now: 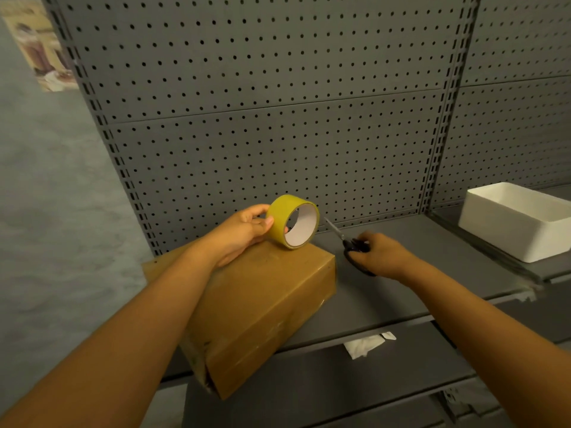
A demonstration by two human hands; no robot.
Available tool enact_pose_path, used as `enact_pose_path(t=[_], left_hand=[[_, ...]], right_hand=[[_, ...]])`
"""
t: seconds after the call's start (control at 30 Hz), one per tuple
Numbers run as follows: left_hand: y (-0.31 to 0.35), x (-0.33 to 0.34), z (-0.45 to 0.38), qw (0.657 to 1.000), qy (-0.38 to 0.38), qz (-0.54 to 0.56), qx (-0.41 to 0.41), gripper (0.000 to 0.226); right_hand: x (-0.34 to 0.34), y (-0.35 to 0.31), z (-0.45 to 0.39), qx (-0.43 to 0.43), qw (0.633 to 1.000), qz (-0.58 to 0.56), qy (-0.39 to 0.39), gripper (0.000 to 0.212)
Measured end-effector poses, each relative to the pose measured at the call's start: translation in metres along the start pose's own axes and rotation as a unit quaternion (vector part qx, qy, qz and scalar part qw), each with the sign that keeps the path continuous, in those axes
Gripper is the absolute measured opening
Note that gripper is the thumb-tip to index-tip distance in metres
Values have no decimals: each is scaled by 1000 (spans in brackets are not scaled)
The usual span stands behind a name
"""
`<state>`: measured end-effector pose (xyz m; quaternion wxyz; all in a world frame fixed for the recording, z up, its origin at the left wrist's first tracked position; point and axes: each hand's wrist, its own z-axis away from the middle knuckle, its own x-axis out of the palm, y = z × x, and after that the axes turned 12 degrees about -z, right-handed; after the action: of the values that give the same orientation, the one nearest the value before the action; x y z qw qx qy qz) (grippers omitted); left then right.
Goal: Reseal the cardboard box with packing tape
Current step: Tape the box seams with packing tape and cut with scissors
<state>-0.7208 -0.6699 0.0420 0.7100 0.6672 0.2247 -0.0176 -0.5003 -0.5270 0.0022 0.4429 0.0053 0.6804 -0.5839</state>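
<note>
Cardboard box lies on the grey shelf, one corner jutting past the front edge, its top glossy. My left hand rests on the box's far end, its grip pinching the yellowish tape roll, which stands on edge on the box top. My right hand is on the shelf just right of the box, fingers curled round the black handles of the scissors, blades pointing toward the pegboard. White bin sits well apart, far right.
</note>
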Motion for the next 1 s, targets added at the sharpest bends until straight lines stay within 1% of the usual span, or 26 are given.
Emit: enact_pose_path(t=[0.1,0.17,0.4,0.57,0.73,0.8,0.9,1.0], left_hand=[[-9,-7,-5,1000,-13,12,-5,34],[-12,-9,-8,1000,-13,10,-2,30],[-18,-18,-17,999,-47,-1,20,31],[-20,-18,-19,997,-57,-12,44,19],[-21,-16,-18,997,-56,-12,57,14],[-20,-14,-17,996,-53,-18,62,13],[-17,-13,-16,996,-45,-29,67,12],[-18,-13,-15,997,-42,-29,65,12]], right_hand=[[7,-3,6,-11,999,-51,12,43],[9,-5,10,-8,998,-67,18,41],[8,-7,32,35,999,-26,-33,42],[6,-13,51,39,999,-13,-6,36],[3,-23,71,39,999,-5,9,32],[3,-29,78,29,1000,-7,-7,29],[9,-42,83,10,998,26,-49,28],[14,-55,80,-1,996,51,-72,27]])
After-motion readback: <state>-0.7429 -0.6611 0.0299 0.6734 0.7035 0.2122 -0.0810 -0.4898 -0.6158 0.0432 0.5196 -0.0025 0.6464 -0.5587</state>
